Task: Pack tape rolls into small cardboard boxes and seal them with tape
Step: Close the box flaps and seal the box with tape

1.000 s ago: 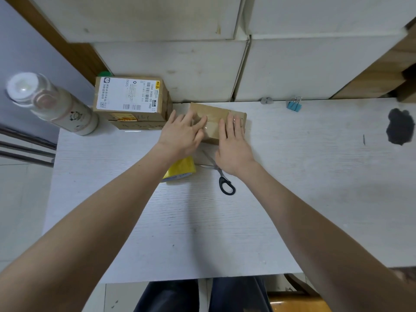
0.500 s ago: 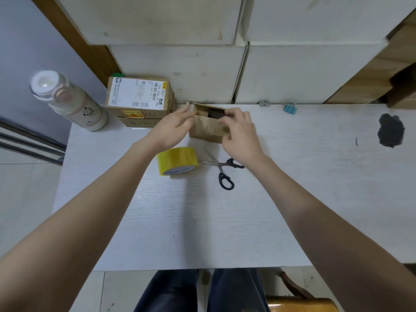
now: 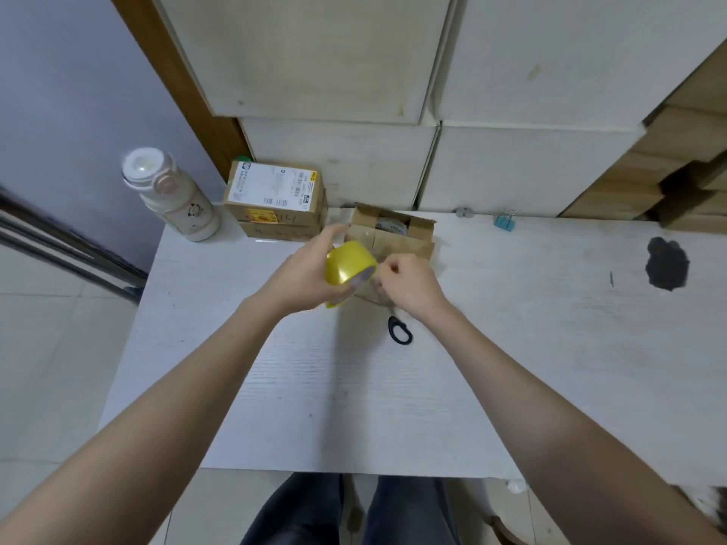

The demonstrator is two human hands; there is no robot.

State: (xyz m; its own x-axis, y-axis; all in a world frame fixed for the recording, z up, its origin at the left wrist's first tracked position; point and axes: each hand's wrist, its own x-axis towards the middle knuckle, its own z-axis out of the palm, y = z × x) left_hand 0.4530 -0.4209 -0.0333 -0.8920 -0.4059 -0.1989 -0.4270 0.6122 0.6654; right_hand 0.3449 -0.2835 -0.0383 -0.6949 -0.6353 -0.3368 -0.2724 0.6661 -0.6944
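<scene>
My left hand [image 3: 299, 275] grips a yellow roll of packing tape [image 3: 348, 265], lifted off the white table [image 3: 314, 387]. My right hand [image 3: 409, 283] is curled beside the roll and pinches at its free end. Just behind both hands stands a small brown cardboard box [image 3: 397, 238] with its top flaps open; a tape roll [image 3: 391, 226] shows inside it. Scissors with black handles [image 3: 399, 330] lie on the table under my right wrist, blades hidden by the hand.
A stack of sealed cardboard boxes [image 3: 275, 198] with a white label sits at the back left, next to a white bottle [image 3: 173, 194]. A blue binder clip [image 3: 504, 222] lies at the back. A dark stain [image 3: 667, 267] marks the right side. White cabinets [image 3: 354, 163] rise behind.
My left hand left the box, picked up the yellow tape roll from the table and raised it. My right hand let go of the box flaps and came to the roll's end.
</scene>
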